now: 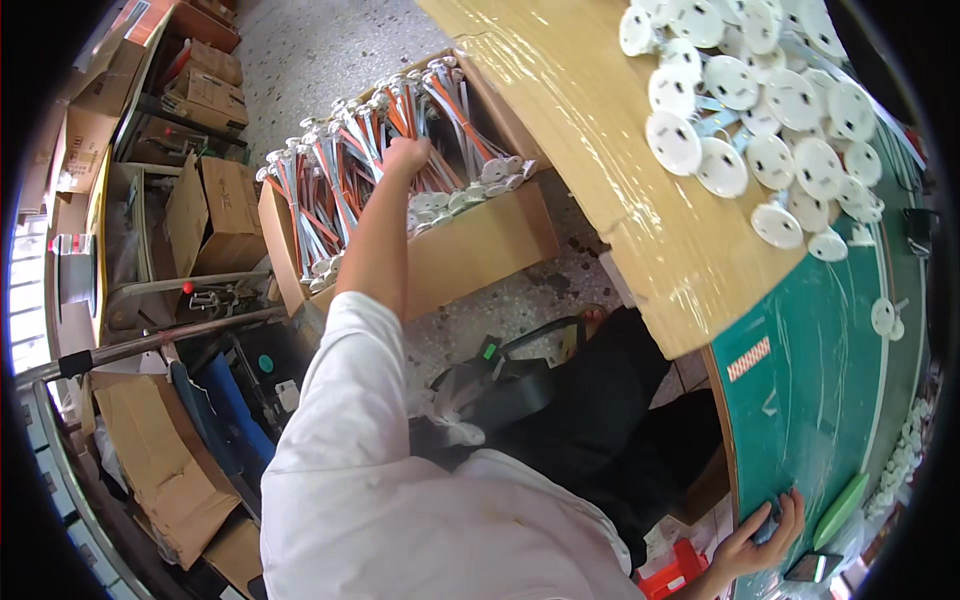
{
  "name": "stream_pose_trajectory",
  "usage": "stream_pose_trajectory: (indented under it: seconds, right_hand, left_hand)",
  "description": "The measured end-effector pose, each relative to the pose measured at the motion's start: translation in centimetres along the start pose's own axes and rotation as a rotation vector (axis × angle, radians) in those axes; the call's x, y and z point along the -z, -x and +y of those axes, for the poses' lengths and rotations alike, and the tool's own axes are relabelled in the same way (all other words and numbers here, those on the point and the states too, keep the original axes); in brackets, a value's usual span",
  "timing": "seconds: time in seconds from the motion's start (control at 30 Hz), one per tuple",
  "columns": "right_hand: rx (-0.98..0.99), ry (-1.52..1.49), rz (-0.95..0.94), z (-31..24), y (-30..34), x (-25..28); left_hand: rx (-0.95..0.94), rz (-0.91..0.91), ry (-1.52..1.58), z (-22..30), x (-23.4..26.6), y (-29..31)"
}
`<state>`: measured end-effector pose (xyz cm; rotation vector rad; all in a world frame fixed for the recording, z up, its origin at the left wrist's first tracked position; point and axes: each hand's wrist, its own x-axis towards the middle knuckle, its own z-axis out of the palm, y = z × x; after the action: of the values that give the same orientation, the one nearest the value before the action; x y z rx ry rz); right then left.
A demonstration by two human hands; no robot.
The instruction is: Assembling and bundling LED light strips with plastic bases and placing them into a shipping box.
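My left hand (405, 156) reaches down into an open cardboard box (490, 235), its fingers closed around a bundle of orange strands (403, 112). The box is packed with upright bunches of orange and grey strands (345, 165) tipped with small white round heads. At the lower right, my right hand (765, 540) rests at the edge of a green tabletop (790, 400). Its fingers are curled round a small dark blue-grey object (766, 522), whose kind I cannot make out.
White round discs with stems (765, 110) lie heaped on taped cardboard (610, 170) covering the table's far end. A green oval piece (840, 510) and a dark phone-like slab (812, 567) lie near my right hand. Cardboard boxes (215, 215) and a metal rail (150, 345) stand at left.
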<state>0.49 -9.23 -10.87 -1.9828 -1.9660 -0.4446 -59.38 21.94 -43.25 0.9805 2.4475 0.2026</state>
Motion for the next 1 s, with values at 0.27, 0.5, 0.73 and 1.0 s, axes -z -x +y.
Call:
stream_pose_trajectory:
  seconds: [0.27,0.5,0.73,1.0]
  right_hand:
    - [-0.085,-0.172,0.013,-0.8,-0.8,0.6]
    - [0.062,-0.485,-0.342,1.6,-9.8,5.9]
    - [0.002,-0.179,-0.028,12.7,-27.8,-1.6]
    - [0.128,-0.052,-0.328,8.9,-33.0,-11.7]
  left_hand:
    - [-0.389,0.501,0.234,-6.8,0.2,9.6]
    - [-0.302,0.122,0.179,-11.3,-3.8,12.6]
    - [-0.604,0.599,0.393,-2.6,5.8,18.0]
    - [-1.401,0.615,0.576,15.0,15.2,39.0]
